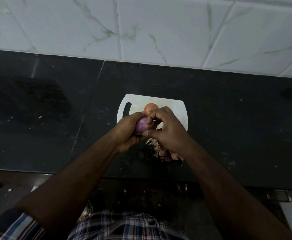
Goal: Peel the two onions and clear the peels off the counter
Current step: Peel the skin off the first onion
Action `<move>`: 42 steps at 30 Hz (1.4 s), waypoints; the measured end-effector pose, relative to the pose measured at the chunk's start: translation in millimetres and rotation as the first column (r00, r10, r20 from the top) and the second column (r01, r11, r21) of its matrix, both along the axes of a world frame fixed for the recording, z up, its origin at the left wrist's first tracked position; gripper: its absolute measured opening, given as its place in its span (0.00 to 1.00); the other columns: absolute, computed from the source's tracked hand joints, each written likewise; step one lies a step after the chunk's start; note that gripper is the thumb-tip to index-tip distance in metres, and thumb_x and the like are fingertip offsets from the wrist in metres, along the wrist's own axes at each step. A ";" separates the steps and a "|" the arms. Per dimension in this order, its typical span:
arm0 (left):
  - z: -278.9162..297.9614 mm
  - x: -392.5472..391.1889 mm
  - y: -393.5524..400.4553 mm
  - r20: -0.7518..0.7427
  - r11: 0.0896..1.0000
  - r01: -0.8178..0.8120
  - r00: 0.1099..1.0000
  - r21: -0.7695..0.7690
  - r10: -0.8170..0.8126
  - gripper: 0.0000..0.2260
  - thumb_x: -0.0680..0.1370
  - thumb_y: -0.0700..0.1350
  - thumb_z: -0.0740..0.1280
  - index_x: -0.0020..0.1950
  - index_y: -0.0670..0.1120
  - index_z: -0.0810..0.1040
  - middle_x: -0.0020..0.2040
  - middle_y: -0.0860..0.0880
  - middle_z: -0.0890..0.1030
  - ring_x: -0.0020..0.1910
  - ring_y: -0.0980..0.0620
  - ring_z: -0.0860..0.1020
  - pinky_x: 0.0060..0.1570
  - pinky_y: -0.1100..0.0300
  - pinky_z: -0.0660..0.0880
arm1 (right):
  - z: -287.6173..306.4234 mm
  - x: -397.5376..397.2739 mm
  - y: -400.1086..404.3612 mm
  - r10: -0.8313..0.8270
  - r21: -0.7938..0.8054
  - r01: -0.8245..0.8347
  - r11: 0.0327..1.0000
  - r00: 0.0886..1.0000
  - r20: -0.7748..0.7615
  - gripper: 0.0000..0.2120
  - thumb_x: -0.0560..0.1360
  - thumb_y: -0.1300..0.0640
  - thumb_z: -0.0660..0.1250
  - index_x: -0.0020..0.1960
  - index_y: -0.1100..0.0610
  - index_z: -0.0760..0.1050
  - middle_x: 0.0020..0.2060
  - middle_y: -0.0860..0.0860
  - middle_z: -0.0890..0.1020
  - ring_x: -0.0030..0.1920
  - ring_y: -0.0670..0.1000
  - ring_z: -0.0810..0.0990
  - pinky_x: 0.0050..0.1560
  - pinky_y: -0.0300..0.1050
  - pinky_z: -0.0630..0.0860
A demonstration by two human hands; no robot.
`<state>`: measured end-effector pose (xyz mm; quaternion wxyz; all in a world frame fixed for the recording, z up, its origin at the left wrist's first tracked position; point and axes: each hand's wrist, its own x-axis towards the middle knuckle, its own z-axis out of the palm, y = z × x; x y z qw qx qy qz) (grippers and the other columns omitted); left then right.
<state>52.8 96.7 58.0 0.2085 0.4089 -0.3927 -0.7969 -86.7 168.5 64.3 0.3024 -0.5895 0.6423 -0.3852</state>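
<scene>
Colours at the black tabletop

The tabletop is black with pale flecks; the wall tiles are white with grey-green marble veins. The cutting board is white, faintly stained. One onion shows glossy purple, the other onion orange-tan. The peels are pinkish brown. The shirt is plaid in blue, white and dark red.

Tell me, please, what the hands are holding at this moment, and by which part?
The left hand cups the purple onion around its left side. The right hand has fingertips at the onion's right end, apparently pinching skin.
</scene>
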 end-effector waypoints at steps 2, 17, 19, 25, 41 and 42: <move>1.4 -0.8 -0.1 0.004 1.000 0.012 1.000 -0.015 -0.012 0.13 0.85 0.48 0.59 0.50 0.43 0.79 0.36 0.48 0.79 0.28 0.55 0.75 0.28 0.62 0.75 | 0.4 -1.5 -0.6 -0.002 -0.005 0.002 1.000 1.000 0.004 0.18 0.65 0.62 0.80 0.47 0.48 0.75 0.50 0.40 0.71 0.50 0.40 0.74 0.51 0.35 0.74; -5.0 -4.6 1.1 0.066 0.999 0.007 0.998 -0.033 -0.005 0.12 0.83 0.47 0.61 0.47 0.43 0.81 0.38 0.47 0.81 0.30 0.54 0.76 0.29 0.61 0.74 | -3.3 -7.3 0.2 0.053 0.032 -0.051 0.998 0.996 -0.078 0.15 0.67 0.60 0.79 0.40 0.46 0.75 0.48 0.40 0.71 0.49 0.38 0.74 0.48 0.34 0.73; -2.3 -3.3 -0.3 0.054 1.000 0.013 0.998 -0.019 -0.012 0.11 0.83 0.47 0.61 0.49 0.44 0.80 0.37 0.47 0.79 0.30 0.54 0.76 0.29 0.62 0.74 | -2.7 -5.4 2.5 0.012 -0.027 -0.013 1.000 1.000 -0.021 0.13 0.67 0.61 0.79 0.43 0.49 0.77 0.48 0.41 0.74 0.52 0.42 0.76 0.49 0.44 0.79; -0.8 -3.5 -0.5 0.080 1.000 -0.011 0.997 -0.009 0.012 0.10 0.83 0.47 0.61 0.50 0.44 0.79 0.38 0.47 0.80 0.32 0.53 0.77 0.27 0.62 0.74 | 1.4 -4.8 4.9 0.011 -0.067 -0.007 0.998 0.998 0.065 0.12 0.71 0.64 0.75 0.50 0.52 0.77 0.48 0.41 0.78 0.53 0.43 0.77 0.53 0.50 0.81; -9.0 3.3 -12.7 0.110 0.984 -0.146 0.985 0.107 0.134 0.13 0.83 0.50 0.62 0.58 0.41 0.78 0.42 0.41 0.81 0.31 0.49 0.77 0.31 0.59 0.74 | -2.2 -5.6 21.9 0.134 -0.013 -0.139 0.990 0.975 -0.176 0.08 0.76 0.62 0.69 0.49 0.50 0.76 0.44 0.36 0.78 0.48 0.44 0.77 0.47 0.44 0.77; -9.1 4.3 -13.7 0.090 0.981 -0.141 0.987 0.133 0.129 0.14 0.83 0.50 0.62 0.60 0.41 0.76 0.44 0.40 0.81 0.32 0.48 0.78 0.29 0.60 0.74 | -5.0 -7.1 24.5 0.134 0.013 -0.133 0.991 0.976 -0.170 0.08 0.76 0.62 0.69 0.49 0.49 0.76 0.43 0.33 0.77 0.46 0.42 0.77 0.46 0.43 0.77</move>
